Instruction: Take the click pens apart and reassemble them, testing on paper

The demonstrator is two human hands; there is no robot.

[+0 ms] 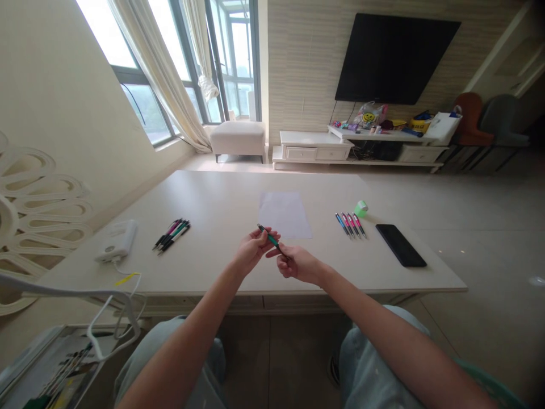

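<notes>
While the left hand [250,250] pinches the upper part of a green pen [272,240] just below the frame's centre, the right hand [301,264] pinches its lower end. White paper [285,209] lies at centre; 4 pens [351,225] rest right of it, near a black phone [401,245].

Here's the green pen [271,238], its lower end lost in the fingers of the right hand [300,264]! The left hand [252,248] covers the near-left corner of the paper [286,213]. In the pen pile [171,234], overlapping barrels defeat any count. The tray [46,351] runs off the bottom edge; the left edge slices the carved white ornament [16,213]. Lower right, something green [489,383] slips past the corner, too little showing to name.
</notes>
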